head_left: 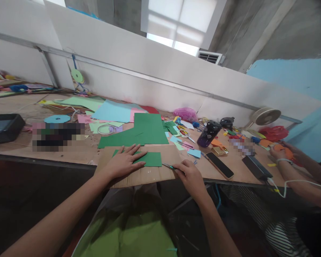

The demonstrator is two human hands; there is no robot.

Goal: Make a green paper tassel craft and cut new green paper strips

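Observation:
My left hand (124, 161) lies flat with fingers spread, pressing on a green paper rectangle (153, 160). Under that paper is a piece of brown cardboard (135, 175) at the table's front edge. In my right hand (189, 175) is a slim craft knife (168, 166), its pointed tip aimed left, close to the paper's right end. The closed fingers hide most of its handle. Just behind the cardboard, larger green paper (149, 128) covers part of the table, with an angled piece (117, 138) on its left.
Scissors (186, 132), paper scraps, a dark tumbler (208, 134) and a phone (219, 165) lie to the right. A black box (256, 167) with a white cable stands farther right, near another person's hands (278, 153) holding orange paper. Blue sheets (115, 111) lie behind.

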